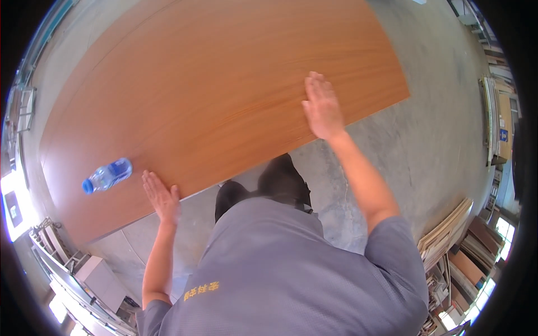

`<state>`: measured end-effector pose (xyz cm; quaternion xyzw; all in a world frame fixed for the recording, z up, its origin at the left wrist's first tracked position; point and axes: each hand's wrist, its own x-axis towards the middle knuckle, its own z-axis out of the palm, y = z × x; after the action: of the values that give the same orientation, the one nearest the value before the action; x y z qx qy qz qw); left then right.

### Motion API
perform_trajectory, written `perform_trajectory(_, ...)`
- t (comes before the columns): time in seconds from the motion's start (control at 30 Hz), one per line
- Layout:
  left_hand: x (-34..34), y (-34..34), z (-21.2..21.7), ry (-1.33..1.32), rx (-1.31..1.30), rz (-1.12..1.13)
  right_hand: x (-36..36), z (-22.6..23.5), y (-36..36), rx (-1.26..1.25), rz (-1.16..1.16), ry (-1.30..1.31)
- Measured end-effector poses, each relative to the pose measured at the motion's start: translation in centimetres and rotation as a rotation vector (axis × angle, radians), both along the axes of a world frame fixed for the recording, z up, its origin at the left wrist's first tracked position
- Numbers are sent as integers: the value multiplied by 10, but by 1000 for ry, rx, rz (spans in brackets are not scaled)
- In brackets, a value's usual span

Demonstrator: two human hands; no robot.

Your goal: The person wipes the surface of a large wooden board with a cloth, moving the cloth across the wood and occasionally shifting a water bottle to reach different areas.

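A broad brown wood-grain table top [224, 84] spreads out in front of me. My left hand [161, 197] rests palm down near its close edge, fingers stretched out and holding nothing. Just left of that hand, a clear plastic bottle [108, 175] with a blue cap and blue label lies on its side. Farther right, my right hand [324, 109] is flat on the wood near the same edge, its fingers extended and together, with nothing in its grasp.
Grey concrete floor [443, 129] surrounds the table. Stacked boards [446, 232] stand at the lower right, and upright panels [493, 120] lean at the far right. A white box-like cabinet [103, 280] is at the lower left.
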<state>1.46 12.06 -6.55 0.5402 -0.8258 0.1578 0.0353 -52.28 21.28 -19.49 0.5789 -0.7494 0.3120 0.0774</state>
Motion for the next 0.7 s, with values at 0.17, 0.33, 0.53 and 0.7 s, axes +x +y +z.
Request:
perform_trajectory(0.17, -135, 45, -13, -144, 279, -294, -172, -113, 128, -195, -407, -341)
perform_trajectory(0.33, -223, 167, -87, -267, 649, -790, -56, -187, 397, -614, -1033, -1683)
perform_trajectory(0.53, -158, 506, -141, -199, 1490, -937, 284, 10, 811, -744, -1490, -1739)
perform_trajectory(0.7, -102, 631, -132, -82, 2491, -365, 288, 208, 646, 749, -1165, -1536)
